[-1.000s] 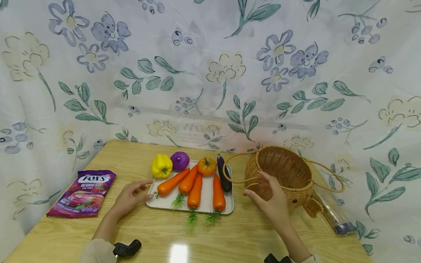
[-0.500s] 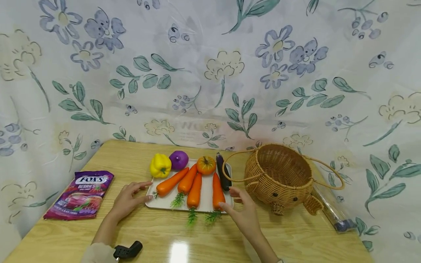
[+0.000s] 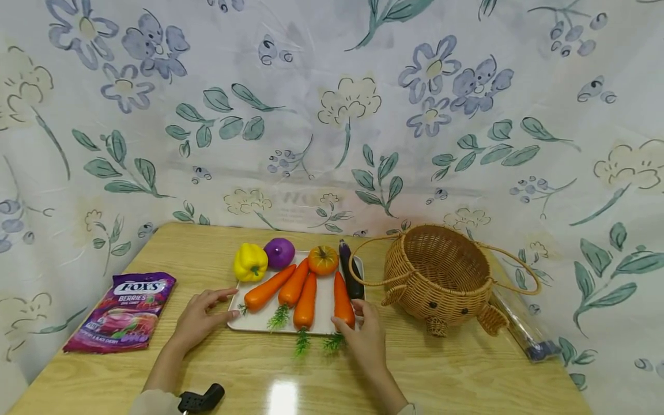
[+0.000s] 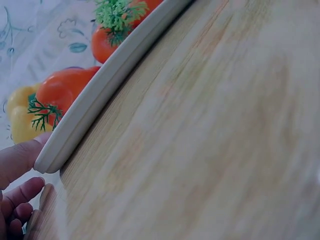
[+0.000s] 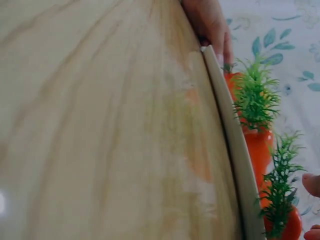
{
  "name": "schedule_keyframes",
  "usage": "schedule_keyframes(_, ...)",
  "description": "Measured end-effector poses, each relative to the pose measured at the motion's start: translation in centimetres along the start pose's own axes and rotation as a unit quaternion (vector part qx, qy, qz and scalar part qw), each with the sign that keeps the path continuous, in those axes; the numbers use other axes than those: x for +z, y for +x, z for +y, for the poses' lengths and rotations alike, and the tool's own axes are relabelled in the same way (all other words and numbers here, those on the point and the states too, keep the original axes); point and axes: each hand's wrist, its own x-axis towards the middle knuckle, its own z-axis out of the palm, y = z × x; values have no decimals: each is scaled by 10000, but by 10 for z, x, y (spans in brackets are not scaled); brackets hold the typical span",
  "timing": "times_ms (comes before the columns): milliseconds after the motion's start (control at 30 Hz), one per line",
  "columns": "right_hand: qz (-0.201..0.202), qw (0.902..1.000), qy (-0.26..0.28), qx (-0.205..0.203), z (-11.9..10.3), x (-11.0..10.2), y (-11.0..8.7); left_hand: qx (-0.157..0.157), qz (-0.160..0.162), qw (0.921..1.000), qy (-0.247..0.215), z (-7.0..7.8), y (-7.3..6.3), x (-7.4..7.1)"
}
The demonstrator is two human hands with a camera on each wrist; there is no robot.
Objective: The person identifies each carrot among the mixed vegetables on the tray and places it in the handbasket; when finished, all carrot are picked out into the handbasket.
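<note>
A white tray [image 3: 324, 288] holds several glossy orange carrots [image 3: 304, 305], a small orange pumpkin [image 3: 323, 260] and a dark eggplant [image 3: 353, 279]. A yellow bell pepper [image 3: 251, 263] and a purple onion [image 3: 280, 253] sit at its back left corner. My left hand [image 3: 202, 317] grips the tray's left side. In the left wrist view its thumb [image 4: 25, 157] lies over the rim, with curled fingers outside. At the tray's right end, my right hand [image 3: 365, 334] has its thumb near the rightmost carrot [image 3: 342, 302] and its fingers near the edge, thumb and fingers apart.
On the right stands a wicker basket [image 3: 441, 300] with an animal face and loop handles. A clear-wrapped item [image 3: 526, 331] lies beyond it. At the left lies a purple candy bag [image 3: 121, 311]. A floral curtain [image 3: 290, 144] hangs behind the wooden table [image 3: 285, 369].
My right hand has left the basket and moved left to the tray's right end. The left hand stays at the tray's left side. The view has shifted slightly.
</note>
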Motion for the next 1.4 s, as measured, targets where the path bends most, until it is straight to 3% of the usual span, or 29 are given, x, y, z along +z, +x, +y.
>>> schedule_keyframes(167, 213, 9987, -393, 250, -2, 8, -1, -27, -4, 10000, -21, 1, -1, 1)
schedule_keyframes(467, 695, 9895, -1262, 109, -2, 22, 0, -73, -14, 10000, -64, 3, 0, 2)
schedule_keyframes(767, 688, 9878, -1398, 28, -2, 25, 1, -76, -41, 10000, -25, 4, -1, -1)
schedule_keyframes(1000, 749, 9904, -1151, -172, -4, 19, 0, -111, -61, 9999, -25, 1, -1, 0)
schedule_keyframes(1133, 683, 9942, -827, -37, -6, 12, -2, -141, -90, 9999, -7, 0, -1, 0)
schedule_keyframes(1267, 444, 9977, -485, 131, -8, 1, -3, -155, -119, 9998, -5, 2, -1, 0)
schedule_keyframes(1400, -48, 10000, 1, 65, -13, -14, -1, -165, -138, 9998, -18, 4, -1, -1)
